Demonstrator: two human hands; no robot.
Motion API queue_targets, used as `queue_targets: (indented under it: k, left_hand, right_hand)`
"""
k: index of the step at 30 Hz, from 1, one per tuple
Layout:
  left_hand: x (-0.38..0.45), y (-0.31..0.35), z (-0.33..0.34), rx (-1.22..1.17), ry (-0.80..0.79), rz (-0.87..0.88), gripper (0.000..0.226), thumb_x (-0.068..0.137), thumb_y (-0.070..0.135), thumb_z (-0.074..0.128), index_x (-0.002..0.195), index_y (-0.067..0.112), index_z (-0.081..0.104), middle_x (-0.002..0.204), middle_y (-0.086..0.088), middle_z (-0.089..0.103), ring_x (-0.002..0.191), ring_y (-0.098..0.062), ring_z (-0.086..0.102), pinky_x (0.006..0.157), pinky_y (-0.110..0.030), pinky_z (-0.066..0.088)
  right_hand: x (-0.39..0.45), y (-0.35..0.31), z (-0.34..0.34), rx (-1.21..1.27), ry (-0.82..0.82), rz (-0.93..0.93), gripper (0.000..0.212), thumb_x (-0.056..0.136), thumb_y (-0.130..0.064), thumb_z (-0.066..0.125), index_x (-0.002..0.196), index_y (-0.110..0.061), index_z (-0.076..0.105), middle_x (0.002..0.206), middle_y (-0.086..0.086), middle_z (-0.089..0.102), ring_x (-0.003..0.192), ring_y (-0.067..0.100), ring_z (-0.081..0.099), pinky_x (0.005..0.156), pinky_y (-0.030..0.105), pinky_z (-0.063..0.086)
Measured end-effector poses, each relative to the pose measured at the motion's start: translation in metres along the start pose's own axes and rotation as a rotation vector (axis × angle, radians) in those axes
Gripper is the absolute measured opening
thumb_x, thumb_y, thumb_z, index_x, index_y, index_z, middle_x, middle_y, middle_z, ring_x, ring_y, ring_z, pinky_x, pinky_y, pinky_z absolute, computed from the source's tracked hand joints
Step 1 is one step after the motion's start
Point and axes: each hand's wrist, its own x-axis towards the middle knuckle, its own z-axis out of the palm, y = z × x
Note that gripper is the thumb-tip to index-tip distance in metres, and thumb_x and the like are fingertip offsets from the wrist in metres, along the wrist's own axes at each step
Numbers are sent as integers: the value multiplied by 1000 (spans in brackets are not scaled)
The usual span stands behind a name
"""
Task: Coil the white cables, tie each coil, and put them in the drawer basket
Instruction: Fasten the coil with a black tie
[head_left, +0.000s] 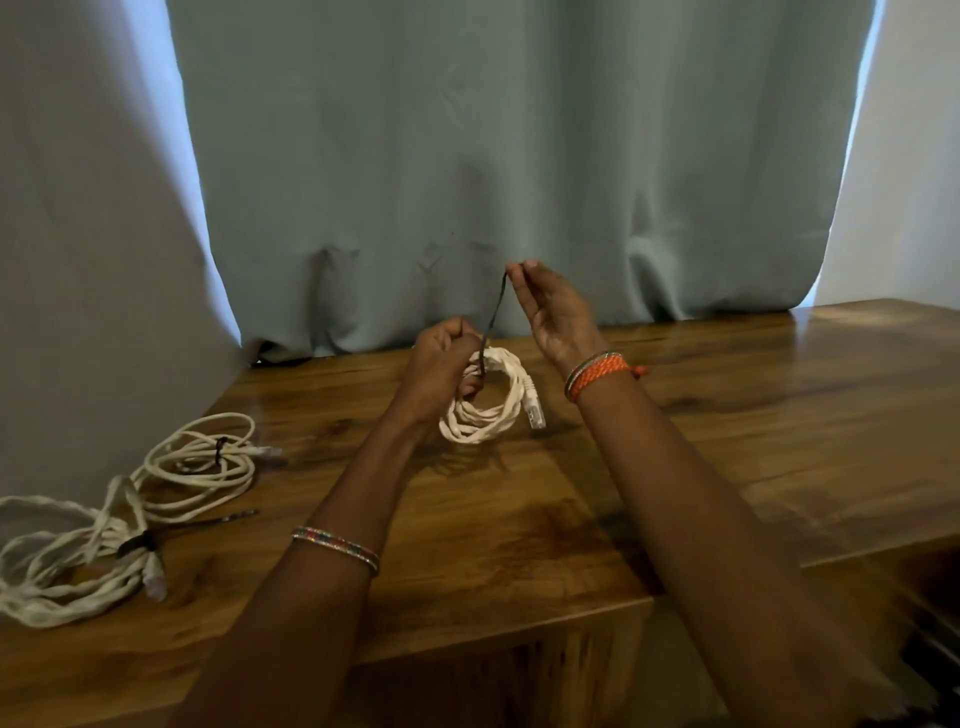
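Hands: left hand (441, 364) grips white coil (485, 410) — right hand (553, 312) pinches black tie (493, 312) taut.

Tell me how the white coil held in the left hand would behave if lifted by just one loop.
The coil would probably sag and spread: its loops hang loosely below the left hand. It is likely light, since one hand holds it up. The black tie, pinched by the right hand, looks not yet cinched, so loops could slip free.

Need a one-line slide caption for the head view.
Left hand grips white cable coil; right hand pulls black tie upward.
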Motion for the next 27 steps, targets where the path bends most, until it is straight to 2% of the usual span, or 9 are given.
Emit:
queue_targets:
  k: [2, 4, 7, 9, 11, 16, 19, 22, 27]
  left_hand:
    - [2, 0, -1, -69, 85, -3, 29, 94, 0, 40, 68, 10, 43, 39, 9, 43, 28, 0, 31, 30, -11, 26]
    - [4, 0, -4, -71, 219, -2, 30, 93, -1, 40, 65, 11, 43, 37, 9, 44, 28, 0, 33, 31, -12, 27]
    - [6, -1, -10, 21, 398, 18, 30, 89, -4, 41, 65, 12, 47, 44, 7, 50, 29, 0, 38, 33, -12, 30]
    - [6, -2, -16, 58, 435, 38, 25, 90, -2, 43, 69, 11, 50, 56, -3, 49, 31, 0, 41, 34, -12, 31]
    - [7, -4, -20, 82, 437, 57, 25, 90, -1, 44, 69, 11, 49, 61, -6, 48, 39, -4, 44, 35, -12, 33]
    - [10, -9, -20, 161, 425, 89, 27, 90, 0, 47, 67, 14, 49, 62, -6, 48, 49, -13, 41, 34, -12, 34]
    - [12, -9, -25, 188, 460, 92, 28, 91, 3, 48, 66, 13, 48, 57, -6, 44, 45, -13, 41, 34, -12, 33]
    - [14, -12, -30, 213, 458, 92, 31, 91, 2, 48, 62, 13, 47, 54, -6, 43, 33, -2, 41, 34, -12, 32]
    - [17, -17, -33, 207, 432, 61, 29, 91, 4, 47, 64, 13, 49, 71, -15, 53, 53, -15, 48, 40, -16, 37]
  right_hand:
    - [3, 22, -12, -191, 83, 104, 2, 85, 6, 59, 86, 7, 61, 76, 14, 68, 68, 21, 68, 68, 31, 60]
    - [-1, 38, -16, -475, 49, 289, 15, 90, -4, 57, 98, 7, 63, 91, 15, 68, 72, 19, 66, 87, 34, 55]
    - [-21, 39, -6, -698, -117, 470, 20, 96, -10, 46, 96, 1, 64, 78, 3, 70, 65, 14, 62, 77, 27, 53]
    - [-29, 36, -1, -735, -185, 497, 25, 97, -9, 41, 82, -4, 60, 57, 1, 66, 53, 11, 62, 57, 23, 54]
    - [-31, 35, 0, -726, -223, 532, 31, 98, -8, 35, 77, -4, 57, 53, 2, 65, 47, 11, 63, 49, 21, 54]
    - [-31, 32, -5, -780, -272, 557, 30, 97, -9, 33, 87, -1, 60, 67, 7, 69, 62, 17, 66, 62, 28, 57]
    - [-31, 27, -7, -852, -358, 526, 30, 100, -28, 40, 92, -11, 63, 76, 0, 69, 72, 13, 63, 71, 29, 53]
    - [-33, 24, -7, -817, -432, 537, 37, 95, -42, 43, 85, -15, 66, 74, -1, 68, 74, 14, 61, 81, 33, 46]
    - [-37, 28, -6, -674, -580, 505, 29, 94, -21, 46, 84, -15, 73, 83, 3, 70, 75, 17, 65, 70, 30, 53]
